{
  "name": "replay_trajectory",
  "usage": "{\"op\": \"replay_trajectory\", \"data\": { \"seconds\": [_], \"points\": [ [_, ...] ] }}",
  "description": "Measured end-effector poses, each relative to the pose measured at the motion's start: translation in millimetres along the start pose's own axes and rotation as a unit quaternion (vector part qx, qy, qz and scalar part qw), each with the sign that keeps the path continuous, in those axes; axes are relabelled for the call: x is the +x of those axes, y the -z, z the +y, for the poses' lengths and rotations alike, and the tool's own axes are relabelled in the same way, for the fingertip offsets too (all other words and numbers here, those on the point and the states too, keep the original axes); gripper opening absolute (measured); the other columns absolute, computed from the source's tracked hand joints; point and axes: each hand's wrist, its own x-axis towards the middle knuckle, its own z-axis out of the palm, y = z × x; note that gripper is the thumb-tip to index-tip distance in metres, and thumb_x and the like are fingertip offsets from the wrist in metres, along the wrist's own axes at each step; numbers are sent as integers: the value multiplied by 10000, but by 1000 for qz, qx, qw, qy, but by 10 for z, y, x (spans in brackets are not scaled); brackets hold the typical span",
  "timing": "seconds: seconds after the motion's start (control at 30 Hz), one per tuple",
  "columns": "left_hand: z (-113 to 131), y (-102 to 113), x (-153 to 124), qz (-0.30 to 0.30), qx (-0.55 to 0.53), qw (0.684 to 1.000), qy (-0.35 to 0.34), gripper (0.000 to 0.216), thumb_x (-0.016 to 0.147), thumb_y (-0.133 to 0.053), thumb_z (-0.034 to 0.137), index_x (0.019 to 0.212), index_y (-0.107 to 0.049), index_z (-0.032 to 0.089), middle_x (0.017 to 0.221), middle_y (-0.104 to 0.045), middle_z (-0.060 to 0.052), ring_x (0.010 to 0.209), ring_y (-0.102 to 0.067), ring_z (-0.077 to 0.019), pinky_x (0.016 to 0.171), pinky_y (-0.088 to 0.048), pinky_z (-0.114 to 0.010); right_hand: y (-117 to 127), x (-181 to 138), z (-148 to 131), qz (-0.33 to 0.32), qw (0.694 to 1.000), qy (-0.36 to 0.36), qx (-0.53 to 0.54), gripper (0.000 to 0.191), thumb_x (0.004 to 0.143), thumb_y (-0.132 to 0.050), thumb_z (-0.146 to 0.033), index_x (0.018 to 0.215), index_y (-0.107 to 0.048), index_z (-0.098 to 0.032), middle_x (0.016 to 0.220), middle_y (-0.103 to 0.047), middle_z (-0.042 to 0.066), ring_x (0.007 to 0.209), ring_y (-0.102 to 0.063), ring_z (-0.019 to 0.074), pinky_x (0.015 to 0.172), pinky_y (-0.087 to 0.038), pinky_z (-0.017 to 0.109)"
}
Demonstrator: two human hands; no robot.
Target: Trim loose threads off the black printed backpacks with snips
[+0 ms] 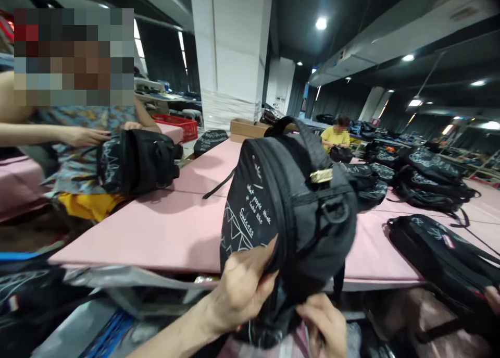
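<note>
I hold a black backpack (285,191) with white printed writing upright at the near edge of a pink table (156,227). My left hand (240,287) grips its lower front panel, fingers wrapped over the fabric beside the zip. My right hand (326,324) is closed on the bag's bottom edge, pinching the material from below. A gold zip pull (321,175) shows near the bag's top.
A person at the left handles another black backpack (136,160) on the table. Several more black backpacks (425,183) lie at the right, one (441,251) close by. A person in yellow (336,136) works far back. A white pillar (230,50), cardboard box (246,128) and red crate (179,126) stand behind.
</note>
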Motion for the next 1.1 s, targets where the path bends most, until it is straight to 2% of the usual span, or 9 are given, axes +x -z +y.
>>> {"op": "replay_trajectory", "data": {
  "seconds": [0.13,0.23,0.4,0.57,0.67,0.77,0.93,1.0,1.1],
  "points": [
    [-421,-389,-289,37,110,993,14,221,892,-383,127,785,-576,106,521,-569,-13,413,-512,-101,432,-405,-220,2,575,238,50,995,-66,52,125,850,-508,-140,855,-620,-195,762,-613,46,692,-600,152,598,-500,245],
    [-592,-506,-418,48,165,985,16,323,899,-389,136,603,-517,142,464,-538,-10,370,-483,-105,410,-380,-235,120,1085,255,69,996,-40,32,146,849,-523,-150,940,-622,-207,823,-597,50,673,-562,138,581,-468,246],
    [-555,-515,-477,29,175,984,8,277,911,-358,139,770,-591,88,643,-649,-94,484,-582,-131,480,-438,-249,68,1726,74,31,999,13,24,169,861,-508,-158,980,-619,-205,833,-563,44,656,-535,119,548,-436,228],
    [-570,-541,-526,29,178,983,14,244,912,-364,146,808,-577,84,725,-677,-124,532,-616,-146,493,-449,-260,4,1900,25,-17,999,35,-5,139,853,-495,-134,832,-619,-192,739,-545,24,658,-534,125,579,-435,236],
    [-590,-552,-557,31,180,983,14,246,922,-349,166,964,-561,49,747,-683,-136,572,-637,-159,512,-462,-264,69,2039,56,-9,999,32,-33,113,852,-517,-160,856,-623,-197,783,-568,35,719,-556,141,638,-448,254],
    [-598,-554,-574,27,171,985,22,263,921,-352,173,1070,-525,43,767,-688,-140,593,-649,-165,527,-474,-262,106,2210,23,-42,996,49,-68,125,827,-581,-222,940,-633,-209,870,-583,51,784,-569,162,682,-462,274],
    [-622,-560,-569,11,109,993,43,318,915,-357,174,1212,-433,88,865,-691,-133,745,-673,-175,547,-494,-234,17,2198,-189,-44,990,101,-82,121,833,-548,-165,877,-646,-219,783,-563,25,669,-564,119,594,-456,220],
    [-627,-545,-553,5,78,995,56,325,912,-368,186,1221,-424,102,838,-691,-107,722,-670,-160,527,-488,-217,-53,2117,-251,-80,982,128,-116,196,822,-527,-107,917,-649,-228,803,-577,23,620,-557,92,557,-439,190],
    [-613,-412,-465,11,73,996,59,258,900,-414,216,1124,-498,119,647,-644,-32,541,-614,-131,470,-452,-214,-140,2039,-256,-119,965,164,-166,303,791,-476,-22,928,-657,-222,853,-598,35,593,-559,76,510,-408,169]
  ]
}}
